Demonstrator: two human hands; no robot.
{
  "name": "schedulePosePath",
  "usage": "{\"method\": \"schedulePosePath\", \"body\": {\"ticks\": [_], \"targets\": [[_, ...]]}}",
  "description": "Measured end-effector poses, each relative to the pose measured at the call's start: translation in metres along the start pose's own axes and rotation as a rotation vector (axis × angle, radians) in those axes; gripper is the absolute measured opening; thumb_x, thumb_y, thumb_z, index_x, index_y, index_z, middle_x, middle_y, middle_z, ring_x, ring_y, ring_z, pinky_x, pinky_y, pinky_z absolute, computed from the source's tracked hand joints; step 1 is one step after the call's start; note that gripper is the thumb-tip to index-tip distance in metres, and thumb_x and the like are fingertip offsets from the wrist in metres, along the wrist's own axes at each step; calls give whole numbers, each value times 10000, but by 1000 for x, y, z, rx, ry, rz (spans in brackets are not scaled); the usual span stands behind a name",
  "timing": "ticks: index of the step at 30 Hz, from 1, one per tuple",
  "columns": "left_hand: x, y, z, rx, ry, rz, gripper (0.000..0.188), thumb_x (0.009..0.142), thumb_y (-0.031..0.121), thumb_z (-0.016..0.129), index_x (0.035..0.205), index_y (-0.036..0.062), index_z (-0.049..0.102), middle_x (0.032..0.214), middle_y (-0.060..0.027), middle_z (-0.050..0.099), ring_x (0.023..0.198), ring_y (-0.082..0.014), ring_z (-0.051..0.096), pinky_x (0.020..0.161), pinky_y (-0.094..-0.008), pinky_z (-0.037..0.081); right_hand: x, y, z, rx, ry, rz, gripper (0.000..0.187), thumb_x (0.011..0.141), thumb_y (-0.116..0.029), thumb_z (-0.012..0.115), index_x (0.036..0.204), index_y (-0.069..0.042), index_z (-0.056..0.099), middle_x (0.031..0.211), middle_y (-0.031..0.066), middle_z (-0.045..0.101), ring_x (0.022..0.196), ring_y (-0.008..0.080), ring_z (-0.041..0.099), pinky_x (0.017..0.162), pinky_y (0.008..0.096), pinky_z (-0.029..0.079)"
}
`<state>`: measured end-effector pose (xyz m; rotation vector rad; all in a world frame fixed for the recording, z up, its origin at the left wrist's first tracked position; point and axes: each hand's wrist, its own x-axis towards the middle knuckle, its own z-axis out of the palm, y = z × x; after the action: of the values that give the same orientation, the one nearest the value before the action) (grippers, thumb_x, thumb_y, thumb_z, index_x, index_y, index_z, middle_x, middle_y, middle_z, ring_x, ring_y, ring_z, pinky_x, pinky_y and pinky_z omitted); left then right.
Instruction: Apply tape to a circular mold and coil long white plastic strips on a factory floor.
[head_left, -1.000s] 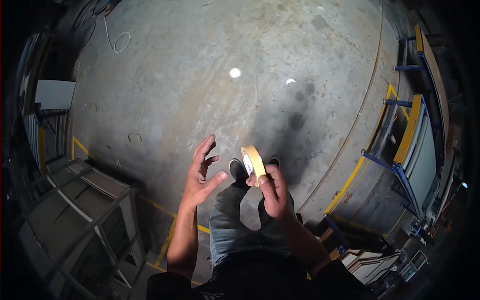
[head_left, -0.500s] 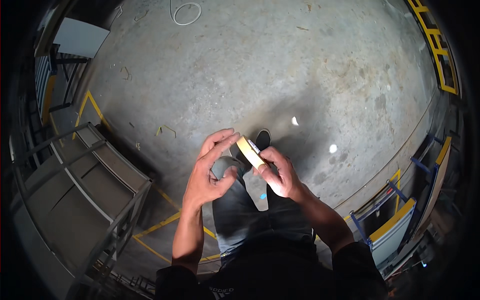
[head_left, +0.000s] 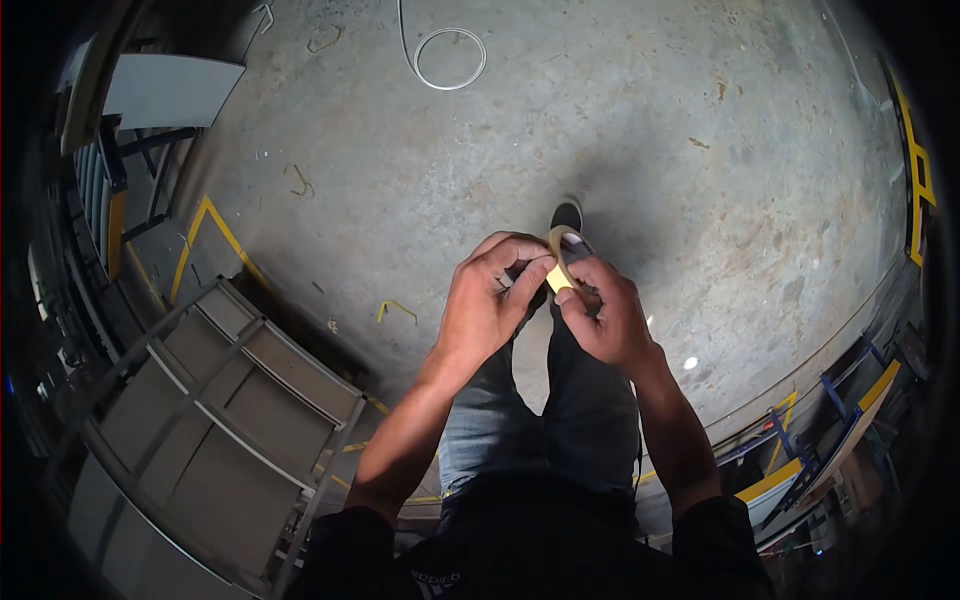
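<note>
A roll of yellow tape (head_left: 560, 275) is held up in front of my thighs. My right hand (head_left: 615, 315) grips it, with the thumb on its outer face and the fingers at the far side. At the roll's left edge, my left hand (head_left: 490, 300) has thumb and forefinger pinched together against the tape. Whether a loose tape end lies between those fingertips is too small to make out.
A grey metal-framed rack (head_left: 230, 400) stands close on my left. White cable (head_left: 450, 88) lies coiled on the concrete floor ahead. Yellow-topped frames (head_left: 770, 490) lean at the right, and a pale panel (head_left: 170, 90) stands at the far left.
My left hand has come in from spread fingers to a pinch at the tape roll. The roll has turned, showing more of its hole. My view has shifted, and one foot has stepped.
</note>
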<state>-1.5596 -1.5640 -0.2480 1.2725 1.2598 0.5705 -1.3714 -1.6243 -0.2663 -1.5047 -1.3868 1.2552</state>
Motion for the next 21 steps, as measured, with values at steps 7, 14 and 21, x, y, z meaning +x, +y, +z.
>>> {"method": "schedulePosePath", "body": {"ticks": [7, 14, 21], "targets": [[214, -18, -69, 312, -73, 100, 115, 1056, 66, 657, 1120, -16, 607, 1079, -153, 660, 909, -290, 676, 854, -382, 560, 213, 37, 27, 191, 157, 193, 555, 920, -61, 750, 1415, -25, 502, 834, 131, 722, 733, 262, 734, 698, 359, 568], [383, -148, -116, 227, -213, 103, 82, 1079, 75, 605, 1117, 10, 571, 1080, -151, 610, 903, -277, 629, 832, -387, 525, 382, 166, 52, -100, 30, 263, 313, 1013, -189, 704, 1305, -78, 717, 942, 118, 773, 765, 154, 716, 729, 322, 562], [523, -312, -130, 134, -227, 249, 97, 1072, 81, 621, 1129, 18, 575, 1070, -137, 604, 859, -243, 633, 766, -363, 527, 492, 296, 93, -122, -72, 463, 168, 1011, -202, 726, 1136, -90, 739, 838, 93, 764, 763, 152, 762, 717, 332, 573]]}}
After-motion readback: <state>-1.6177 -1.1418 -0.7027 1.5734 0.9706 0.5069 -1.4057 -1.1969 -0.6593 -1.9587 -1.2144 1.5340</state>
